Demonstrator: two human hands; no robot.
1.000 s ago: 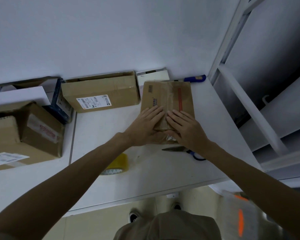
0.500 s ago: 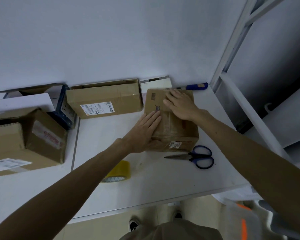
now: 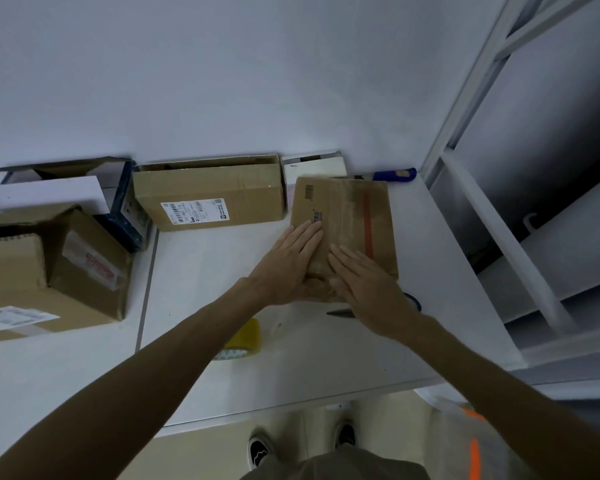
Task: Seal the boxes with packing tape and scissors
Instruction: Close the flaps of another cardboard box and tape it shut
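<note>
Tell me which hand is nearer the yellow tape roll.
Left. The left hand lies flat on the box, up and right of the tape roll; the right hand presses the box farther right, beside the scissors.

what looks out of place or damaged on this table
The large box at far left looks battered: its top flaps sit uneven and creased, and a white label juts past its near edge. The small box pressed under the left hand and right hand only shows wrinkled tape.
</note>
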